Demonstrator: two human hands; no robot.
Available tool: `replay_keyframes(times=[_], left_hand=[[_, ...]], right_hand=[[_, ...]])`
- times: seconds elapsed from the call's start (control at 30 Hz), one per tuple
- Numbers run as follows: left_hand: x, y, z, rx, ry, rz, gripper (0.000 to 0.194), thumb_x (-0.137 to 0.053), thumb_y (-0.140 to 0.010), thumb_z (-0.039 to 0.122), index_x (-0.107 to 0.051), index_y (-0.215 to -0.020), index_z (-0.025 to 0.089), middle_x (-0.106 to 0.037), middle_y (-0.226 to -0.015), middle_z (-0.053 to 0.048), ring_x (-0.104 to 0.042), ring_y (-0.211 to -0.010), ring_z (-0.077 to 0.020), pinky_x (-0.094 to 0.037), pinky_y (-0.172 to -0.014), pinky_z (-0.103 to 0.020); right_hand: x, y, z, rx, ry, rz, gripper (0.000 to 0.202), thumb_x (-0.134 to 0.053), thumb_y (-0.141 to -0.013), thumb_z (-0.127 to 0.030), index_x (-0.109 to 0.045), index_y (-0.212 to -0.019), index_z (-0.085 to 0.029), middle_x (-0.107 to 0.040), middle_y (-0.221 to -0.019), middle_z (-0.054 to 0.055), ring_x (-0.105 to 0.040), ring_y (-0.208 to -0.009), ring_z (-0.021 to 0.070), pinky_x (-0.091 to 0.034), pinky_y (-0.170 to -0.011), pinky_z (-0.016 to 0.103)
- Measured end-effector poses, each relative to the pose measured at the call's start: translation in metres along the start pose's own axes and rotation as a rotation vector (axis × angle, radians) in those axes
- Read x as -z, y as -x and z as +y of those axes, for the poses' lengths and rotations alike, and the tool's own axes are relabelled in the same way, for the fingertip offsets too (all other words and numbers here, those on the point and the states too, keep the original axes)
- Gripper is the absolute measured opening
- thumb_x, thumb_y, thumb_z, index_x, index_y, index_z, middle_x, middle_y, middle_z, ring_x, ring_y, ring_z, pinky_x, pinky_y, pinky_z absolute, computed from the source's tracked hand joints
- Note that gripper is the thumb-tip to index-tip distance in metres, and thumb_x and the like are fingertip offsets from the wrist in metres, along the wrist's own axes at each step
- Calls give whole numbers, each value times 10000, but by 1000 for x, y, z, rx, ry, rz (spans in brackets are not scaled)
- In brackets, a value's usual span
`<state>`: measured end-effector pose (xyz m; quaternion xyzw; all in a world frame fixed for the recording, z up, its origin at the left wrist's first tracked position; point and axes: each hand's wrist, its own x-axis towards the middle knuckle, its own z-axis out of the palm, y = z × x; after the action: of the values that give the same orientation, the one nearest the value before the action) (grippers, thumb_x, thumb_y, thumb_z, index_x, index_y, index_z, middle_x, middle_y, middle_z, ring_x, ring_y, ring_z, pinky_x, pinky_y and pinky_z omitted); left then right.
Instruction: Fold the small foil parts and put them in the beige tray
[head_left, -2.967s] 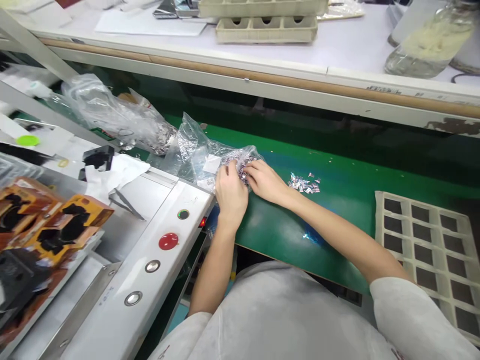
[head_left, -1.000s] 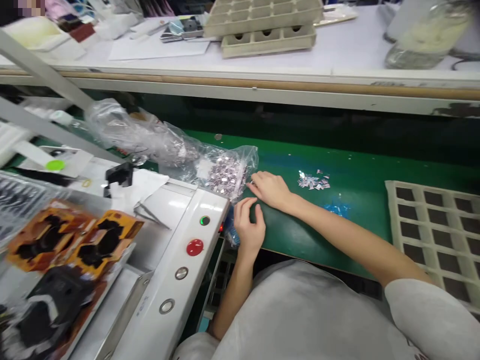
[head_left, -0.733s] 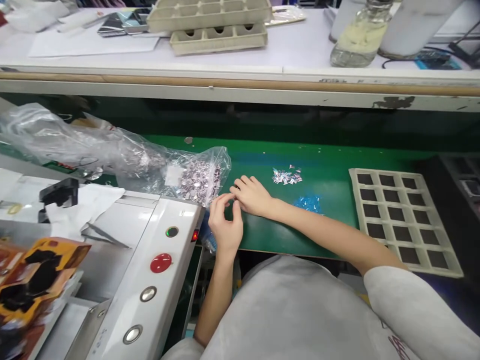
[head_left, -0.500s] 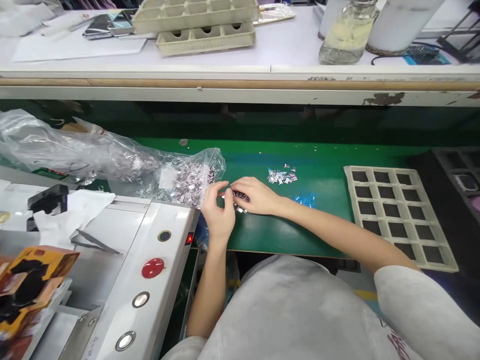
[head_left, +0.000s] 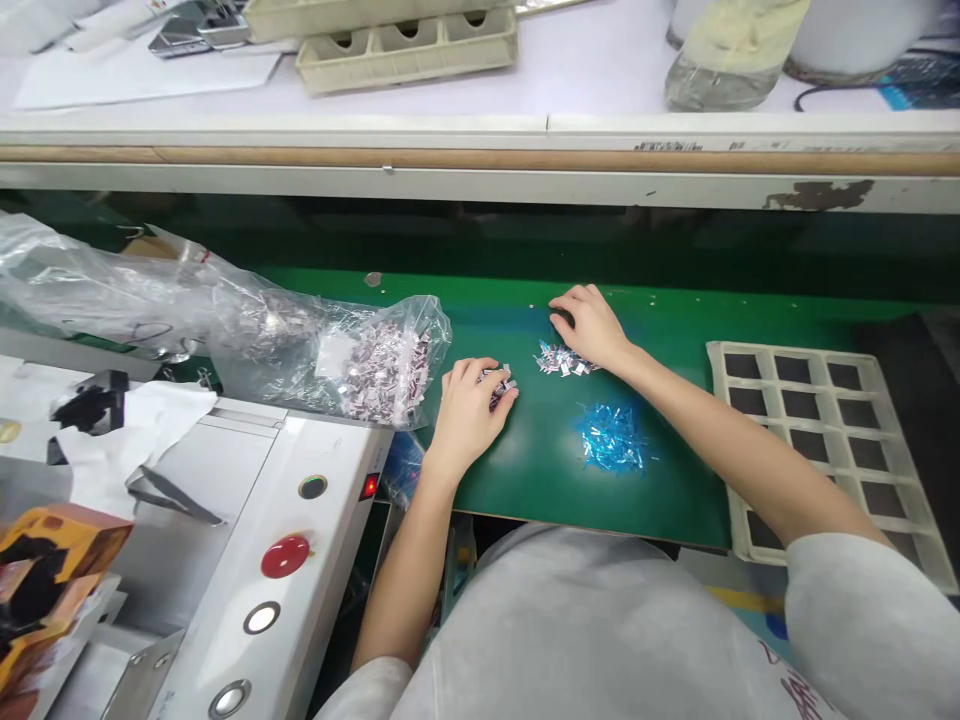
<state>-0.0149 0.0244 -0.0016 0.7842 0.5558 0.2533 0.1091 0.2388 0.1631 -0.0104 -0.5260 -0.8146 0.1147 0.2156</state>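
Small metallic pieces [head_left: 504,385] lay left of the blue pile [head_left: 613,440], partly hidden by the curled left hand [head_left: 466,408]. Beyond that pile, well apart, the right hand [head_left: 591,328] bent over a silvery scatter [head_left: 556,359]. Whether either hand gripped anything, I could not tell.

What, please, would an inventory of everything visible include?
Bench: one, green, centre
Shelf: one, white, top
Plastic bags: several, clear, left
Small parts: many, silvery, near both hands
Strips: many, blue, bench front
Bench tray: one, cream, right
Shelf trays: two, cream, stacked
Jar: one, clear, shelf
Control panel: one, white, lower left
Crumpled sheet: one, white, left
Tweezers: one, grey, left
Fixture: one, orange, lower left
Left hand: one, bare, over parts
Right hand: one, bare, beside parts
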Motion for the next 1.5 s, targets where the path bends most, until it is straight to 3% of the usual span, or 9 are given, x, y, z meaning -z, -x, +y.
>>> replay_keyframes(times=[0.13,0.4,0.73,1.0,1.13,1.3,1.5], left_hand=[[-3,-18,-1,63,-61,-26,224,-644,-1054,286,-762,-1237,231,-744,-1215,-134,-620,-1199,-354,-492,-981,-508],[-16,-32,-5,134,-90,-26,89,-682,-983,207,-767,-965,228,-748,-1009,-107,-639,-1041,-349,-507,-896,-492],[-17,-25,11,228,-242,40,132,-709,-986,325,-742,-916,218,-727,-973,-126,-650,-1016,-368,-504,-848,-486],[-7,-32,19,280,-306,-90,167,-568,-1041,208,-725,-989,187,-738,-1074,-159,-639,-1113,-381,-492,-889,-493],[-2,-33,18,294,-276,-134,198,-515,-1083,191,-707,-1033,195,-745,-1129,-150,-635,-1147,-364,-483,-932,-483],[-4,-31,14,340,-257,-65,147,-687,-1037,337,-716,-1048,194,-747,-1117,-145,-644,-1138,-386,-493,-948,-502],[-5,-31,9,356,-241,-67,133,-597,-1056,211,-718,-1003,196,-742,-1113,-153,-638,-1146,-395,-490,-927,-513]], right_hand=[[-7,-3,2,9,16,-10,379,-542,-1056,-289,-798,-1280,-124,-691,-1172,174,-590,-1183,375,-528,-1105,601],[-13,-4,-1,-63,-47,16,315,-578,-1036,-267,-822,-1207,-165,-682,-1149,148,-604,-1167,357,-558,-1072,581],[-13,-2,-1,-65,-81,23,328,-567,-1051,-267,-830,-1223,-174,-691,-1154,144,-594,-1162,351,-540,-1075,569],[-18,-4,1,-62,-90,48,281,-631,-1037,-301,-850,-1174,-191,-695,-1129,144,-601,-1132,351,-542,-1053,573],[-20,-4,3,-68,-113,80,250,-647,-1023,-279,-857,-1137,-204,-699,-1110,143,-604,-1121,358,-547,-1034,580],[-22,-4,4,-72,-134,85,234,-656,-1022,-282,-857,-1121,-216,-692,-1103,142,-610,-1127,360,-546,-1038,593],[-23,-5,5,-61,-147,100,234,-650,-1012,-288,-860,-1090,-216,-693,-1078,142,-613,-1094,357,-554,-1016,609]])
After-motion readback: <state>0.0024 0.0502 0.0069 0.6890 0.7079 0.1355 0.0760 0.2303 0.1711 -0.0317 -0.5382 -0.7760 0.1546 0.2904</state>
